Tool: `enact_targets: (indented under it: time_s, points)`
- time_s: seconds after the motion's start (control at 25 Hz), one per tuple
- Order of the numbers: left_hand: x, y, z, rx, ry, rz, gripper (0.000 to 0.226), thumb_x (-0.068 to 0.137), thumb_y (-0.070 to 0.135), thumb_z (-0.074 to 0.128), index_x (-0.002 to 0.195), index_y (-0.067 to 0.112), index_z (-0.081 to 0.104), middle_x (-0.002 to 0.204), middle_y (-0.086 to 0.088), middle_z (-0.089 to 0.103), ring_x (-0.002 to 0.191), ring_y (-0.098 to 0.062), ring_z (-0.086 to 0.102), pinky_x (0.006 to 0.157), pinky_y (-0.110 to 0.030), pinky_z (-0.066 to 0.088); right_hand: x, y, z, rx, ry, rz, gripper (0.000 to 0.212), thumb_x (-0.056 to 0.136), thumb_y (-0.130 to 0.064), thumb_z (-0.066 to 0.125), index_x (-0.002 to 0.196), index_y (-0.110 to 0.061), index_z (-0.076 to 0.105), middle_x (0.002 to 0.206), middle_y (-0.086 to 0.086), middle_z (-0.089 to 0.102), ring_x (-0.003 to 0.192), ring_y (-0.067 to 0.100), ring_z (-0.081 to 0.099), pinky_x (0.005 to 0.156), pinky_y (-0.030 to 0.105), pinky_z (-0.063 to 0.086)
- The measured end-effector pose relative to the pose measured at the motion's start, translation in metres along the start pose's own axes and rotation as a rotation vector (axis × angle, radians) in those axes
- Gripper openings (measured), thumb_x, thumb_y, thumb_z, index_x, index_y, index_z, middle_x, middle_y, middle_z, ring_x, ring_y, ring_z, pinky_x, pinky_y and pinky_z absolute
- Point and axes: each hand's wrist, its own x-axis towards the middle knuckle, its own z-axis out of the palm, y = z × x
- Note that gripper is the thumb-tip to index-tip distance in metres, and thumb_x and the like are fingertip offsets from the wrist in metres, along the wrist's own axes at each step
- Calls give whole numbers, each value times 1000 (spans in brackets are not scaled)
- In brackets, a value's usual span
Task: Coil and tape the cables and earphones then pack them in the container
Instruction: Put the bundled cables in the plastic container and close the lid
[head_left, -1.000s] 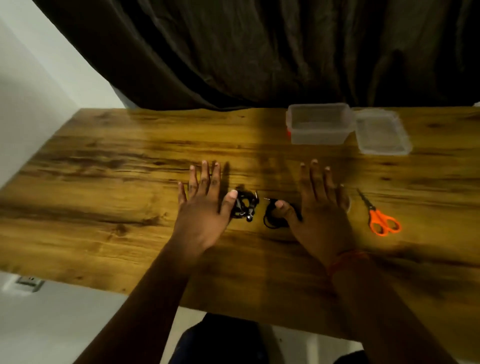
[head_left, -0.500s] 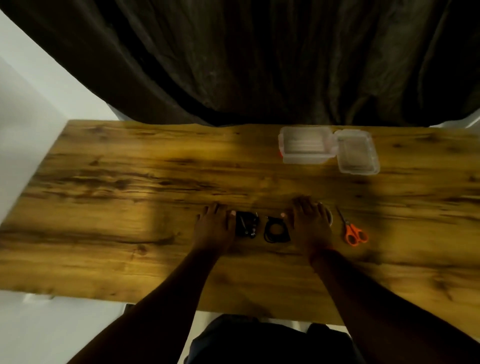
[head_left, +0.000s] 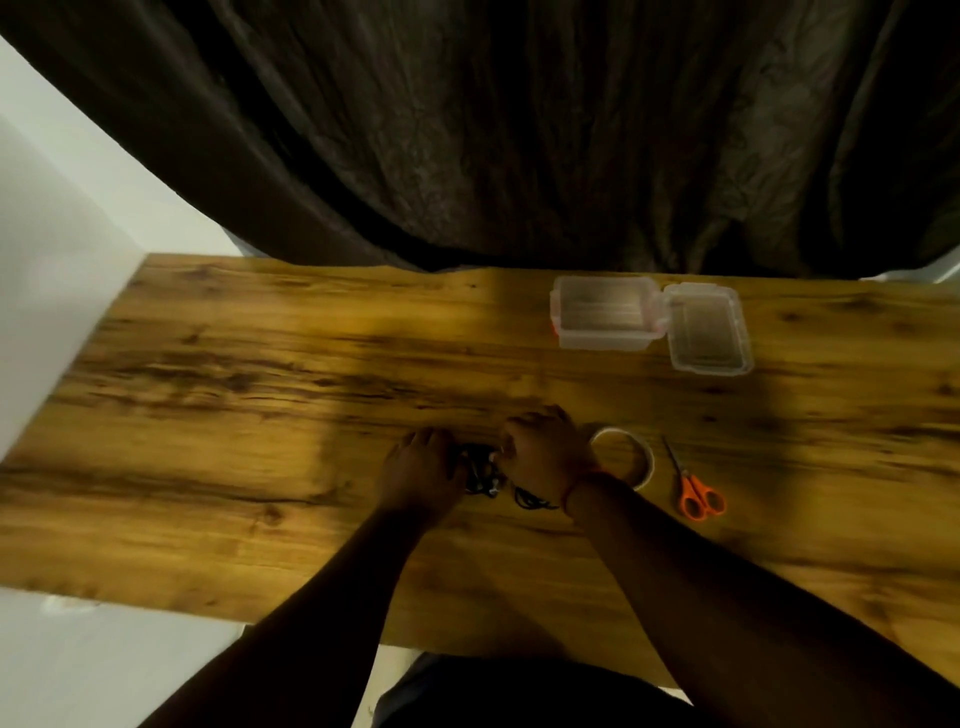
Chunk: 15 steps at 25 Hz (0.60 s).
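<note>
A wooden table (head_left: 208, 415) is seen from above, with a white wall (head_left: 47, 260) at its left end and a dark curtain (head_left: 519, 130) hung behind its far edge.

Near the middle of the table, the left hand (head_left: 421, 470) is laid palm down, its fingers curled against a black tangle of earphones (head_left: 480, 470). Whether the tangle is actually gripped by this hand cannot be told, since the fingertips are hidden and the picture is blurred there.

Just to the right, the right hand (head_left: 543, 449) is curled over the same tangle, with its fingertips brought down onto the top of it in a pinch. An orange band (head_left: 587, 478) is worn on that wrist. A second black coil of cable (head_left: 532, 501) is seen on the table below the wrist, partly hidden by it.

Just beside the right wrist, a roll of pale tape (head_left: 641, 457) is laid flat. Orange-handled scissors (head_left: 696, 493) are placed near it, further right, blades pointed away.

At the far edge, well apart from the hands, a clear plastic container (head_left: 605, 338) is set open, with its lid (head_left: 709, 332) laid touching its right side.
</note>
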Motion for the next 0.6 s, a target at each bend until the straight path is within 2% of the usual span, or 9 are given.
enact_targets:
  time_s: [0.08,0.28,0.4,0.48,0.56,0.6]
  points:
    - [2,0,1,6,-30,-24,40,87,42,52,114,14,59,116,-8,62,109,-29,57,82,-37,47,4,-5,-1,-1,-26,10,28,91,-44,56,101,-19,58,120,4,60,121,30,48,111,50,26]
    - [8,1,7,-81,7,-85,30,85,34,60,107,15,66,112,-7,64,105,-28,61,81,-34,48,11,-22,-2,58,-17,89,22,90,-31,59,105,-16,66,114,9,66,114,33,55,107,50,34]
    - [14,1,6,-289,15,-200,18,90,28,57,100,17,66,103,-5,66,90,-24,65,68,-29,48,15,-24,-6,191,20,122,15,89,-23,59,97,-16,71,105,6,70,105,27,62,101,46,44]
    - [21,4,2,-441,16,-237,7,93,22,54,88,19,58,88,-1,64,75,-17,61,56,-24,42,18,-19,-13,324,35,139,13,90,-21,60,95,-19,71,101,2,71,99,21,64,94,39,50]
    - [31,11,-6,-666,29,-230,21,92,8,55,77,23,52,75,3,59,66,-12,55,51,-18,40,22,-13,-24,494,40,162,10,91,-21,60,95,-20,69,99,0,69,93,17,63,84,33,53]
    - [37,16,-12,-788,50,-236,26,89,2,56,73,22,54,72,2,58,67,-14,55,54,-20,43,25,-9,-32,579,53,175,8,91,-21,61,95,-20,68,97,-1,68,91,16,62,81,31,52]
